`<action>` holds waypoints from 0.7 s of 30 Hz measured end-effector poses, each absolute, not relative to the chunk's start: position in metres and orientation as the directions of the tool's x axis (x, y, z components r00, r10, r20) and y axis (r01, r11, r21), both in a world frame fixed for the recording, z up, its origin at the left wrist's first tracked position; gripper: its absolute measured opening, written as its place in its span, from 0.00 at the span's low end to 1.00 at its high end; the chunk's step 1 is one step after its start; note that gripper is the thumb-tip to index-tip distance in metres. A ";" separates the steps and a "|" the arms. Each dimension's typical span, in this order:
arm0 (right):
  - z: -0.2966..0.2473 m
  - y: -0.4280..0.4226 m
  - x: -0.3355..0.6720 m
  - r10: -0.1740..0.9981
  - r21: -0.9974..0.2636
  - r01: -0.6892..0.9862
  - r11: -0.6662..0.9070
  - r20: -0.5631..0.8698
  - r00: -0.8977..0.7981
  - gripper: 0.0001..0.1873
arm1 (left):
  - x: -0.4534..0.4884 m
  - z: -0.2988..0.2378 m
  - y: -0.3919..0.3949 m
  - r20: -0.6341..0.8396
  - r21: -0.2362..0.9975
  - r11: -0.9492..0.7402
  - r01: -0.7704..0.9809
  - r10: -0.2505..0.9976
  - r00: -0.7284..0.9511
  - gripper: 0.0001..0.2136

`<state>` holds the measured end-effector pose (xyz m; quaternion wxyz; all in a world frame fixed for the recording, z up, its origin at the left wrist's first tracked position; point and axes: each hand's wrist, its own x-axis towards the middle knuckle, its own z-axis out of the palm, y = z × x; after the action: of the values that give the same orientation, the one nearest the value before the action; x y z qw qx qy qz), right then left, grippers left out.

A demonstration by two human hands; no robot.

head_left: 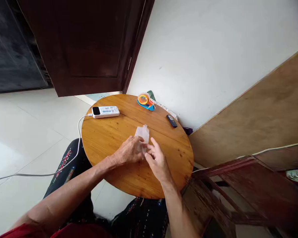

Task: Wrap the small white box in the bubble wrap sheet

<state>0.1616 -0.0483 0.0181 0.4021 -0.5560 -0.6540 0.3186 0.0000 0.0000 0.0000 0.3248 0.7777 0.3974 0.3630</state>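
A small translucent white plastic box point(142, 132), flattish and with a tab at its far end, lies on the round wooden table point(106, 138) in front of me. My left hand point(132, 150) is wrapped over its near left part and grips it; the fingers cover that side. From the right, my right hand point(157, 160) meets the near end of the box, where the thumb and a fingertip close on its edge. Another finger of that hand stands raised. How the near end is folded cannot be made out under the fingers.
A white power bank point(106, 111) with a plugged-in cable point(78, 138) sits at the far left. Toward the back is a blue and orange tape dispenser point(146, 101). A dark small device point(172, 121) lies at the right, near the wall point(203, 66).
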 end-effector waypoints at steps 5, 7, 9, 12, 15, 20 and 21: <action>0.017 -0.040 0.160 0.957 -0.666 0.691 0.280 0.251 -0.146 0.36 | -0.007 0.009 0.001 0.257 0.844 -0.392 0.366 0.895 0.365 0.18; 0.019 -0.039 0.160 0.947 -0.557 0.773 0.304 0.263 -0.183 0.36 | -0.004 0.012 0.003 0.226 0.845 -0.357 0.399 0.914 0.338 0.11; 0.022 -0.040 0.160 0.939 -0.505 0.799 0.327 0.267 -0.216 0.37 | 0.000 0.015 0.006 0.192 0.834 -0.321 0.449 0.931 0.310 0.06; 0.023 -0.041 0.163 0.939 -0.583 0.737 0.341 0.246 -0.241 0.40 | 0.006 0.015 0.007 0.161 0.802 -0.296 0.519 0.944 0.289 0.05; 0.021 -0.038 0.172 0.957 -0.733 0.615 0.290 0.234 -0.172 0.35 | 0.008 0.013 0.008 0.160 0.783 -0.306 0.542 0.940 0.300 0.09; 0.009 -0.025 0.187 0.935 -0.780 0.567 0.265 0.351 0.046 0.23 | 0.006 0.011 0.009 0.177 0.775 -0.339 0.533 0.927 0.332 0.16; 0.006 -0.023 0.187 0.930 -0.761 0.582 0.288 0.368 0.020 0.23 | 0.006 0.010 0.009 0.183 0.779 -0.348 0.521 0.922 0.342 0.18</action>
<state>0.1871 -0.0226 0.0060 0.4397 -0.5628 -0.6714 0.1980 0.0057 0.0087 0.0100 0.3142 0.7565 0.4768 0.3188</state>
